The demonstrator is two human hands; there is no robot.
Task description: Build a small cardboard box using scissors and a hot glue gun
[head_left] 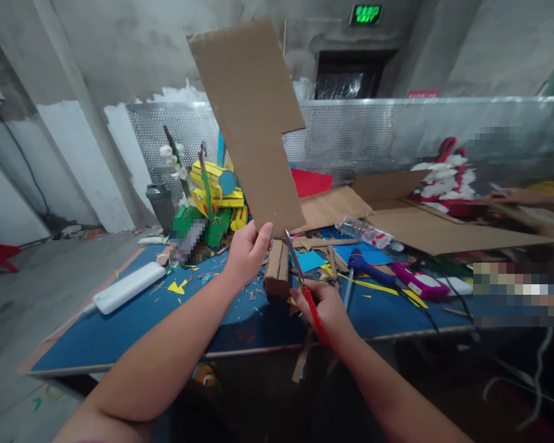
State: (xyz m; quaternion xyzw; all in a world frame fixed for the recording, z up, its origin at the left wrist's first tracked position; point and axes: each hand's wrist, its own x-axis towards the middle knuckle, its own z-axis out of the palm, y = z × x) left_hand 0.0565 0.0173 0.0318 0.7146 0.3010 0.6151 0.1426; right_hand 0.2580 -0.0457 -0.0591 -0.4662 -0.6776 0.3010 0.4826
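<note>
My left hand (250,249) pinches the lower edge of a large cardboard piece (253,123), which stands up above the table with a step cut out of its right side. In my right hand (327,307) is a pair of scissors (308,294) with red handles. Its blades point up and away, their tips just below the cardboard's lower right corner; whether they touch it I cannot tell. Between my hands a folded cardboard block (277,271) lies on the blue table (235,332).
A white power strip (129,287) lies at left, near a grey cup (160,206) and yellow and green paper models (216,191). Rightward are a plastic bottle (364,232), a blue glue gun (369,269), a purple device (420,281) and cardboard sheets (447,227). Another person's hand (512,195) shows at far right.
</note>
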